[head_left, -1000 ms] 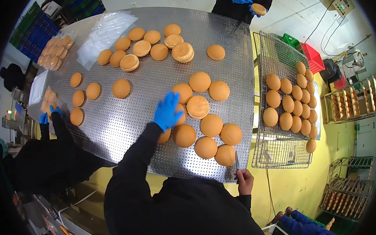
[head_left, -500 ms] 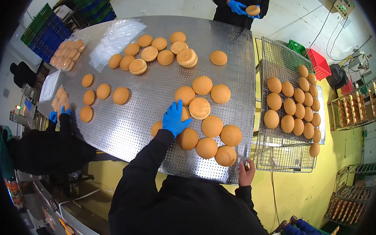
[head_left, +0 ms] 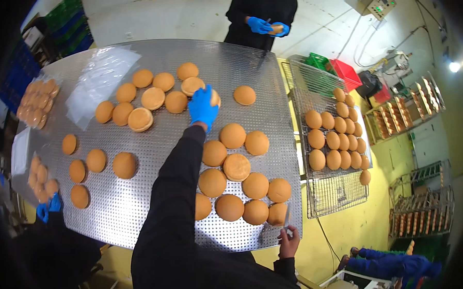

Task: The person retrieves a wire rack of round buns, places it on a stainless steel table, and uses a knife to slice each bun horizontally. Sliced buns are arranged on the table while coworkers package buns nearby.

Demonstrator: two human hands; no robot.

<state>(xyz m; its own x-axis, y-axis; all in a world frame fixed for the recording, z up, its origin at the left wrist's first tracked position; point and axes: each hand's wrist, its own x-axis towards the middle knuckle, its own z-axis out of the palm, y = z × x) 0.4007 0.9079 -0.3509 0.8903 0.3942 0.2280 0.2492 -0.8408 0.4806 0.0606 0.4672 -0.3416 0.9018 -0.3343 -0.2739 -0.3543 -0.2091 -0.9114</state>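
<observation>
My left hand [head_left: 203, 107], in a blue glove, reaches far across the perforated metal table [head_left: 161, 199]. Its fingers close around a round bun [head_left: 215, 98] at the right end of the far group, and the glove covers much of that bun. My right hand [head_left: 289, 241] is bare and stays at the table's near right edge, gripping a knife [head_left: 287, 217] with its blade upright beside a brown bun [head_left: 277, 214]. Several more buns lie between my hands, one of them pale side up [head_left: 236, 167].
Clear plastic bags [head_left: 102, 83] lie at the far left, beyond packed buns [head_left: 38, 103]. Right of the table, a wire rack [head_left: 337, 196] carries several buns. A co-worker's gloved hands [head_left: 267, 26] hold a bun opposite; another's gloved hands [head_left: 49, 206] are at the left edge.
My left hand has moved away from the near buns to one in the far group. The knife blade in my right hand now shows clearly. The whole view has shifted.
</observation>
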